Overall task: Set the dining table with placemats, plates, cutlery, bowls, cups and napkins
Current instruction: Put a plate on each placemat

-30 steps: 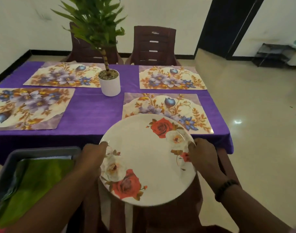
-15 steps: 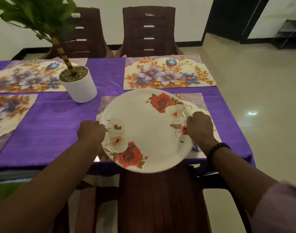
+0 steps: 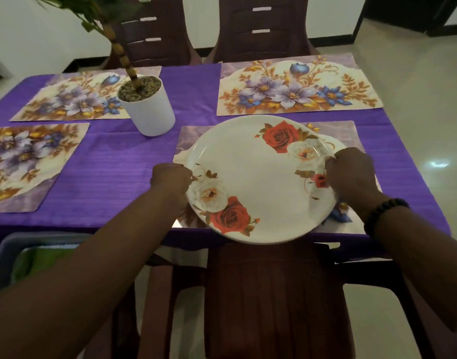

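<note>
Both hands' (image 3: 170, 181) (image 3: 350, 174) grip apparently on plate (image 3: 258, 177)

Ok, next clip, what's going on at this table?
A person is setting a dining table. Both hands hold a rose-patterned plate by its rim, the left hand on one side and the right hand on the other, over the near right placemat. Whether it has touched down is unclear. Three more floral placemats lie bare on the purple tablecloth, beside a white potted plant.
</note>
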